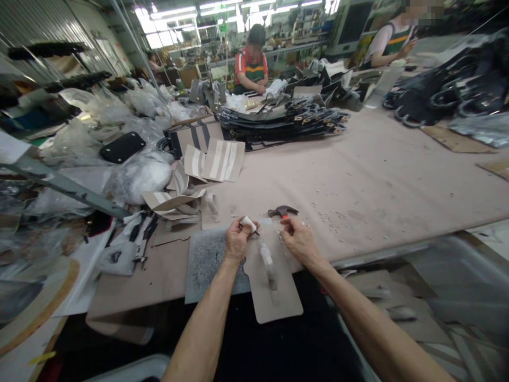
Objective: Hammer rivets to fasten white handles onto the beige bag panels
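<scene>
Head view: left fingers point(234, 228) grip a white object point(247, 223); right fingers point(287, 227) curl, contents unclear, beside a hammer point(283, 210), dark stack point(278, 124) beyond.

One hammer point(283, 210) lies on one bench point(377, 175). Just on its near side are one left hand point(236, 241), one right hand point(299, 241), one white object point(248, 222), one handled panel point(259, 281) and one speckled board point(212, 260); beyond it, two people point(252, 79) in striped vests point(254, 68).
</scene>
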Demonstrator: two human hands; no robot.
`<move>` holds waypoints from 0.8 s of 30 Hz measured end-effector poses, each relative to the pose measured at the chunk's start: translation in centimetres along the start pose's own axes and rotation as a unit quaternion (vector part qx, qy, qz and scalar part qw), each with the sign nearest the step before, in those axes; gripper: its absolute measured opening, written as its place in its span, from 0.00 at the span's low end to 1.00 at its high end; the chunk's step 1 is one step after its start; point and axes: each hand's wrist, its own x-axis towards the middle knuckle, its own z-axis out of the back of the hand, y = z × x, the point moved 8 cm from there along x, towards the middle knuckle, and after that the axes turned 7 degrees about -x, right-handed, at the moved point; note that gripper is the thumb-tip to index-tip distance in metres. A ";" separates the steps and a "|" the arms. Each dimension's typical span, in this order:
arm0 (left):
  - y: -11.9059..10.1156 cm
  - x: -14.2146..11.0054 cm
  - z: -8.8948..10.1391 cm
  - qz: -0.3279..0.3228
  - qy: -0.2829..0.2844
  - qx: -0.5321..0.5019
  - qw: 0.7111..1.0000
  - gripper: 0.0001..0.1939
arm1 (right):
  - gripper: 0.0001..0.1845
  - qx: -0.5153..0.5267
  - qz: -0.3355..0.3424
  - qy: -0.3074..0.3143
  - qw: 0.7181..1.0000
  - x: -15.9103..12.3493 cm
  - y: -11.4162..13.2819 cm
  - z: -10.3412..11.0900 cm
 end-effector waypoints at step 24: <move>-0.4 -0.3 -0.9 -0.024 0.030 0.117 0.992 0.20 | 0.11 -0.158 -0.008 0.002 0.987 -6.0 -2.9 2.3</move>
